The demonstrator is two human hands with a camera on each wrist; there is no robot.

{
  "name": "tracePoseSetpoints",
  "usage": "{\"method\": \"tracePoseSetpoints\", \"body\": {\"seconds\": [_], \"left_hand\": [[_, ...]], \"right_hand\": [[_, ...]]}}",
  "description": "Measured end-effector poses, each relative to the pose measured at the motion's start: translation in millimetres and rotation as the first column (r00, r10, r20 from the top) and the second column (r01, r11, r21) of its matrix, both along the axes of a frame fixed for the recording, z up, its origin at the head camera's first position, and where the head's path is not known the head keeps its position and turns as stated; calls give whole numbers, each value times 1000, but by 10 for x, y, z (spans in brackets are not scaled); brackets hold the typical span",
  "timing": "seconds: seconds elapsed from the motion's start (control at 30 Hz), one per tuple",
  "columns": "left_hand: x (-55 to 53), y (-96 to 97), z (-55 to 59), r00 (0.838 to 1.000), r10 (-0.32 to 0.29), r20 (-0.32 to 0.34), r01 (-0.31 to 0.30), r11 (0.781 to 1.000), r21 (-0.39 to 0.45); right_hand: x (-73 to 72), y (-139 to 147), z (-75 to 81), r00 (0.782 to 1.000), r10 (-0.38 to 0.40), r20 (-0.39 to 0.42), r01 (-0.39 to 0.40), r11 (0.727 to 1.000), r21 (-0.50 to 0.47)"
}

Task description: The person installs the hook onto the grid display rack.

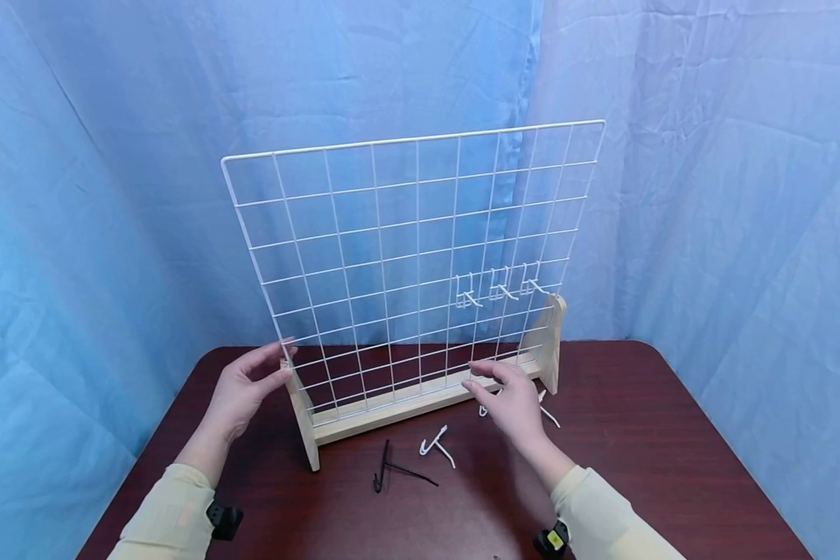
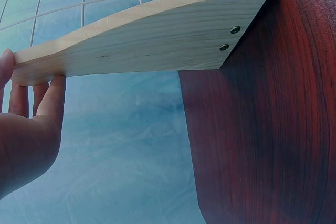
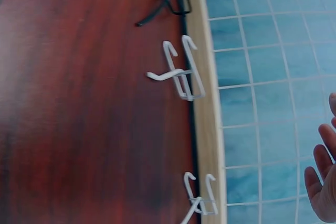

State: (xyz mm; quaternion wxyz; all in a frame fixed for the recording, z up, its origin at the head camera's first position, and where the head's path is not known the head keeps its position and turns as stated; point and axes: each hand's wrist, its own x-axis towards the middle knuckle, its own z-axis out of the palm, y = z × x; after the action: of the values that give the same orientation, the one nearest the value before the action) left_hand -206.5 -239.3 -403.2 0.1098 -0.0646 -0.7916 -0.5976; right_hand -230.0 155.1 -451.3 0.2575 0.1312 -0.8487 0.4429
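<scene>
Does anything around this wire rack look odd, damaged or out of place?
One mild oddity: the black wire hook lying on the dark red wood-grain table in front of the white wire grid. The other visible hooks are white. Nothing looks spilled or plainly damaged.

Head camera high, facing forward and down on bench (image 1: pixel 623 443) and wire grid (image 1: pixel 418 221), left wrist camera close outside wooden end panel (image 2: pixel 142 43), right wrist camera sideways near hooks (image 3: pixel 168 74), grid shared by all
</scene>
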Motion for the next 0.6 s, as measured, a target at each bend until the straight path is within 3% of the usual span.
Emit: {"method": "tracePoseSetpoints", "body": {"seconds": [0.6], "left_hand": [[0, -6, 7, 1000, -12, 7, 12, 1000, -3]], "right_hand": [[173, -28, -375, 996, 84, 36, -86, 994, 63]]}}
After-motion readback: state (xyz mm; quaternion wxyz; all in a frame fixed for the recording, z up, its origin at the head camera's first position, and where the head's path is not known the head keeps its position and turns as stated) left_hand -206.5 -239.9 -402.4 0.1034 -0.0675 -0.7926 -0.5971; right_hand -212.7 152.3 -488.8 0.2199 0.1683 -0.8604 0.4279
